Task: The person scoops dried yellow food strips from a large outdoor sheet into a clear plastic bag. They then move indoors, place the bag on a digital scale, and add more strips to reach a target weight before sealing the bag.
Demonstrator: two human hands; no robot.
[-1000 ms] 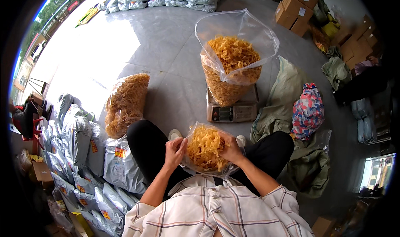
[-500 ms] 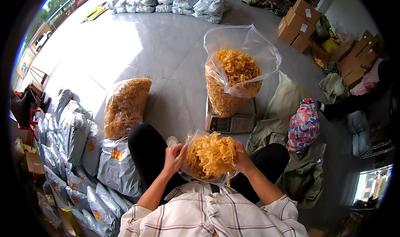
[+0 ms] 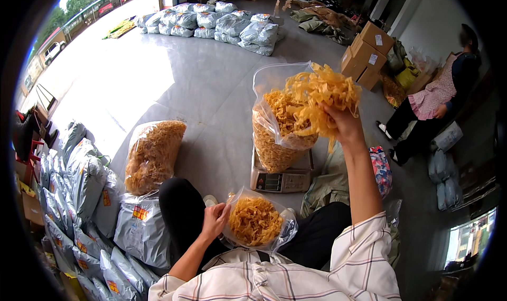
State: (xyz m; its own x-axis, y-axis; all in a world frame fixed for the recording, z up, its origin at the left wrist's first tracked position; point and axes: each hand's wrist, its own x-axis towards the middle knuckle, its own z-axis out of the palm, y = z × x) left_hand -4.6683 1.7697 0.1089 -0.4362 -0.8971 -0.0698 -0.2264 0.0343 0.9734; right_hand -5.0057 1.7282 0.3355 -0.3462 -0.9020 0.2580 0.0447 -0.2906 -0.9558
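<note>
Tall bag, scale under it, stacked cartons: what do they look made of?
Tall bag: glossy plastic film, by its see-through walls and highlights.
Scale: silvery, probably metal, from its dull sheen; casing could be plastic.
Cartons: apparently matte brown cardboard, by their flat, shine-free faces.

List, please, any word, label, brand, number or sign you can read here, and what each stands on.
Nothing is clearly readable:
Scale display: too small to read.
Red-and-yellow stickers on the grey parcel bags: too small to read.
White labels on the cardboard boxes: too small to read.
Clear bag at the left hand: no print visible.
</note>
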